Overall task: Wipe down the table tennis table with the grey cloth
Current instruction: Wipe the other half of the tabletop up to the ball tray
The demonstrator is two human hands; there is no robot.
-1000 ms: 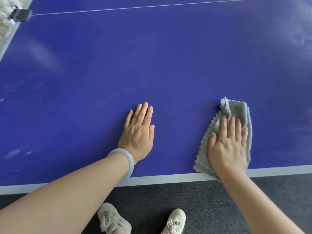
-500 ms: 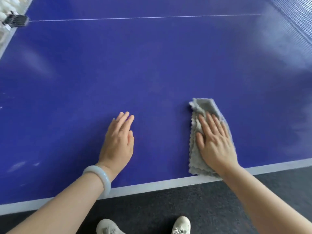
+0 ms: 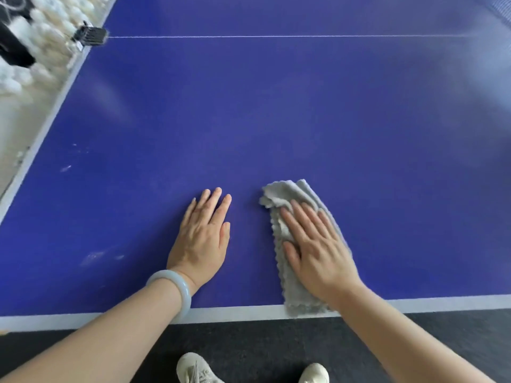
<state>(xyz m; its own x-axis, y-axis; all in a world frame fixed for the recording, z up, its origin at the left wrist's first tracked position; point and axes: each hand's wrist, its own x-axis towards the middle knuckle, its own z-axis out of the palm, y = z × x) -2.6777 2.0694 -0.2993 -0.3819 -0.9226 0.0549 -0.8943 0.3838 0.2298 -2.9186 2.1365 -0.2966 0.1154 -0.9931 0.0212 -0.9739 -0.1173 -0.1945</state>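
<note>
The right hand [image 3: 318, 250] lies flat, palm down, on the grey cloth [image 3: 297, 297], fingers stretched out and slightly spread; its grip is open, pressing the cloth against the table [image 3: 276, 120] rather than clutching it. The cloth is folded into a long strip that runs from the white edge line nearest the person up past the fingertips, where its far end bunches into loose folds. Its near end overlaps that white line. The left hand [image 3: 203, 239] also rests flat on the bare blue top, just beside the cloth but not touching it, fingers straight and close together, its grip open and holding nothing. A pale bangle [image 3: 172, 291] sits on the left wrist.

The table top is deep blue with white border lines along the near and left edges and a thin white line crossing it further out. A few faint pale smudges show on the left part of the top. A black clamp [image 3: 91, 35] sits at the far left edge, with blurred white shapes beyond it that I cannot make out. Below the near edge is dark carpet [image 3: 262, 346], with the toes of two light shoes [image 3: 199, 369] on it.
</note>
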